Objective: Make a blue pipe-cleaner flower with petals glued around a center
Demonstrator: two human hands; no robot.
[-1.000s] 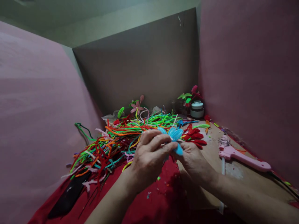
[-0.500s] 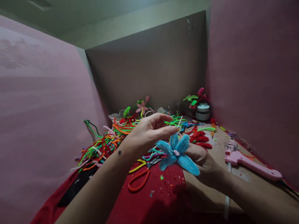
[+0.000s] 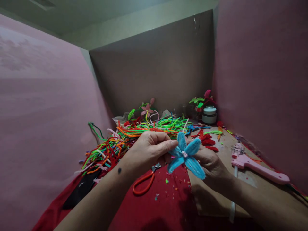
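Note:
A blue pipe-cleaner flower [image 3: 192, 163] with five fuzzy petals and a pale beaded centre faces me in the head view. My right hand [image 3: 209, 159] grips it from behind; the petals hide the fingertips and any stem. With thumb and fingers closed, my left hand [image 3: 155, 146] pinches the petal on the flower's left side. Below my left hand lie scissors [image 3: 144, 184] with an orange handle, partly covered by that hand.
Many coloured pipe cleaners [image 3: 113, 146] are heaped behind and left of my hands. A pink glue gun [image 3: 261, 170] lies at right. Red petals [image 3: 207, 141], a lidded jar [image 3: 209, 115] and a pink flower [image 3: 146, 110] stand or lie farther back. Scraps dot the red cloth [image 3: 144, 211].
My left hand has come down from above the flower and closed on its left petal. The flower has tilted and shifted slightly in my right hand.

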